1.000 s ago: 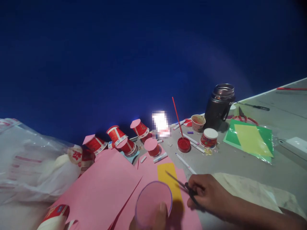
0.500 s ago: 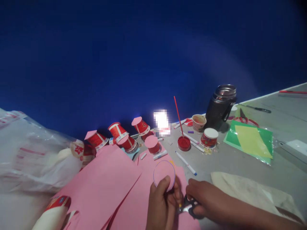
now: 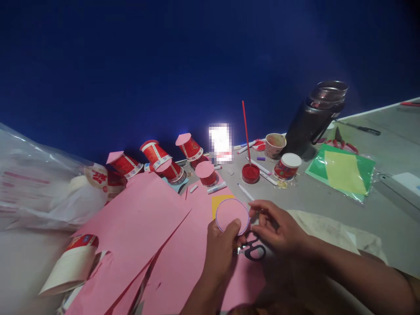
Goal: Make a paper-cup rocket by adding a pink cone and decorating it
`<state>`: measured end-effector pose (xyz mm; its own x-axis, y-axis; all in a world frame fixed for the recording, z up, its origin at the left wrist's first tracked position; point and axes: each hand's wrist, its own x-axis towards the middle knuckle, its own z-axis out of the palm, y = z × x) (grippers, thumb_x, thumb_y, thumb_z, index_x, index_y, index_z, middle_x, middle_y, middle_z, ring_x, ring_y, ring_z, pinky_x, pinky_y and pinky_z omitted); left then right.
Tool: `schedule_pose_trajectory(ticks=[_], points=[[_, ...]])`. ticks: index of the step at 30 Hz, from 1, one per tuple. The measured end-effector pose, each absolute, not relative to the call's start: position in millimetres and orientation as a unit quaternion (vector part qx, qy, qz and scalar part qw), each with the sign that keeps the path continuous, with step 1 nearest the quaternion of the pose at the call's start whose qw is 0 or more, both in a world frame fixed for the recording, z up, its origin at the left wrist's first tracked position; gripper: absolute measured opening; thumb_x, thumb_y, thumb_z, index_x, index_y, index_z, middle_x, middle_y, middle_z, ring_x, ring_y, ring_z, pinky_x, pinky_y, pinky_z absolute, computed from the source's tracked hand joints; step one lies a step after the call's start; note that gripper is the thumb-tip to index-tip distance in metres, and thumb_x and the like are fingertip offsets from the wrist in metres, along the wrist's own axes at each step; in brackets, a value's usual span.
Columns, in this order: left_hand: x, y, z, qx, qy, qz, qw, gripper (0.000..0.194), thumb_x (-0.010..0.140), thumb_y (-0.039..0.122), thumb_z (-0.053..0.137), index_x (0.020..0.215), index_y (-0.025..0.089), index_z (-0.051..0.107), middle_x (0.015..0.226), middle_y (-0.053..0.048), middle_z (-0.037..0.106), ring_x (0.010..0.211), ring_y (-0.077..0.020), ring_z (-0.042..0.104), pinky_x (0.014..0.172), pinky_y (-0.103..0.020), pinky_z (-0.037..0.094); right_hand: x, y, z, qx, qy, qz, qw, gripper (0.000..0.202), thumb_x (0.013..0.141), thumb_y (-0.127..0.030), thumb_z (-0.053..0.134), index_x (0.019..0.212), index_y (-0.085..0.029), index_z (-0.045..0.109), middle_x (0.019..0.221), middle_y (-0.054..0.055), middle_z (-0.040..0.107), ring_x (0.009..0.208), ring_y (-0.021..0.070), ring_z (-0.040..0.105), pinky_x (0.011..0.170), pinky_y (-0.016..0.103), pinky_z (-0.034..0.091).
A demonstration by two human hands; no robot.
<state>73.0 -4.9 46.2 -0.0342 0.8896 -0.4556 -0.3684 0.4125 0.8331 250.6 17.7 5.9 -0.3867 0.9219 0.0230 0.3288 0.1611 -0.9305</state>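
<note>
Over the surface's point(image 3: 315, 199) near centre, my left hand point(image 3: 219, 245) pinches a pink disc point(image 3: 229, 213); my right hand point(image 3: 278, 227), fingers parted and seemingly empty, flanks its right edge. Just nearer sit scissors point(image 3: 251, 245), crosswise, handles rightward.

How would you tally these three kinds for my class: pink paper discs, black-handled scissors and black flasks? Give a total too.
Pink paper discs: 5
Black-handled scissors: 1 pair
Black flask: 1
Total: 7
</note>
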Motion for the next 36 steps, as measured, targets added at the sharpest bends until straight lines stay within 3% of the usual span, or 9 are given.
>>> schedule_pose_trajectory(ticks=[3, 7, 9, 11, 14, 20, 24, 29, 36], points=[[73.8, -5.7, 42.7, 0.258, 0.499, 0.457, 0.689, 0.022, 0.075, 0.03, 0.076, 0.081, 0.01, 0.071, 0.059, -0.001, 0.059, 0.049, -0.0075, 0.047, 0.049, -0.019, 0.036, 251.1, 20.6, 11.6, -0.409, -0.694, 0.464, 0.367, 0.046, 0.091, -0.028, 0.062, 0.136, -0.021, 0.06, 0.081, 0.0, 0.065, 0.053, 0.0111, 0.051, 0.05, 0.023, 0.042], [73.1, -7.9, 40.8, 0.251, 0.471, 0.449, 0.717, 0.031, 0.082, 0.041, 0.078, 0.09, 0.012, 0.071, 0.069, -0.003, 0.065, 0.053, -0.0086, 0.052, 0.05, -0.019, 0.039, 251.4, 26.1, 17.9, -0.365, -0.731, 0.403, 0.412, 0.012, 0.09, -0.025, 0.063, 0.097, -0.022, 0.073, 0.082, 0.004, 0.069, 0.07, 0.0167, 0.064, 0.064, 0.027, 0.051], [72.1, -8.3, 43.5, 0.247, 0.46, 0.472, 0.71, 0.041, 0.085, 0.051, 0.077, 0.1, 0.014, 0.07, 0.077, -0.004, 0.068, 0.058, -0.0104, 0.057, 0.051, -0.019, 0.041, 252.3, 27.7, 20.6, -0.371, -0.725, 0.394, 0.425, 0.011, 0.093, -0.028, 0.064, 0.088, -0.022, 0.072, 0.079, 0.005, 0.069, 0.071, 0.0175, 0.064, 0.065, 0.028, 0.051], [71.8, -8.1, 48.0, 0.262, 0.447, 0.484, 0.705, 0.051, 0.078, 0.053, 0.084, 0.11, 0.016, 0.069, 0.084, -0.005, 0.07, 0.066, -0.013, 0.062, 0.054, -0.019, 0.044, 253.4, 28.1, 23.4, -0.392, -0.708, 0.396, 0.433, 0.012, 0.093, -0.03, 0.066, 0.085, -0.022, 0.071, 0.078, 0.005, 0.07, 0.07, 0.0174, 0.064, 0.064, 0.028, 0.05], [73.7, -7.3, 54.4, 0.304, 0.452, 0.468, 0.696, 0.061, 0.064, 0.039, 0.095, 0.116, 0.017, 0.069, 0.087, -0.004, 0.072, 0.074, -0.0161, 0.066, 0.062, -0.022, 0.051, 253.7, 27.2, 27.1, -0.421, -0.679, 0.427, 0.425, 0.013, 0.09, -0.031, 0.068, 0.081, -0.021, 0.069, 0.076, 0.003, 0.068, 0.066, 0.0156, 0.061, 0.061, 0.026, 0.048], [75.4, -3.4, 55.0, 0.317, 0.546, 0.433, 0.643, 0.041, 0.072, 0.038, 0.087, 0.101, 0.013, 0.072, 0.078, -0.005, 0.074, 0.065, -0.015, 0.065, 0.062, -0.025, 0.053, 249.4, 25.1, 23.9, -0.488, -0.587, 0.538, 0.357, 0.026, 0.081, -0.044, 0.074, 0.089, -0.021, 0.064, 0.06, -0.006, 0.051, 0.052, 0.0108, 0.045, 0.05, 0.022, 0.037], [72.9, -0.3, 50.9, 0.317, 0.542, 0.419, 0.656, 0.038, 0.073, 0.042, 0.086, 0.091, 0.012, 0.072, 0.063, -0.004, 0.071, 0.051, -0.0102, 0.057, 0.051, -0.02, 0.042, 249.1, 27.9, 20.5, -0.501, -0.55, 0.547, 0.384, 0.049, 0.075, -0.047, 0.08, 0.112, -0.021, 0.063, 0.085, 0.0, 0.066, 0.061, 0.011, 0.053, 0.057, 0.024, 0.045], [72.8, 0.3, 47.9, 0.322, 0.548, 0.413, 0.652, 0.033, 0.073, 0.041, 0.084, 0.086, 0.013, 0.071, 0.062, -0.004, 0.07, 0.048, -0.0091, 0.054, 0.049, -0.02, 0.039, 250.5, 31.4, 23.4, -0.475, -0.54, 0.619, 0.315, 0.032, 0.083, -0.052, 0.072, 0.085, -0.02, 0.065, 0.073, 0.002, 0.072, 0.065, 0.0167, 0.065, 0.062, 0.027, 0.051], [73.9, -0.4, 47.8, 0.328, 0.552, 0.403, 0.652, 0.031, 0.074, 0.04, 0.082, 0.085, 0.013, 0.071, 0.065, -0.005, 0.072, 0.049, -0.0099, 0.055, 0.05, -0.021, 0.041, 247.8, 31.1, 25.0, -0.483, -0.508, 0.631, 0.332, 0.032, 0.077, -0.05, 0.079, 0.078, -0.02, 0.066, 0.07, 0.001, 0.074, 0.065, 0.0182, 0.069, 0.063, 0.028, 0.054]])
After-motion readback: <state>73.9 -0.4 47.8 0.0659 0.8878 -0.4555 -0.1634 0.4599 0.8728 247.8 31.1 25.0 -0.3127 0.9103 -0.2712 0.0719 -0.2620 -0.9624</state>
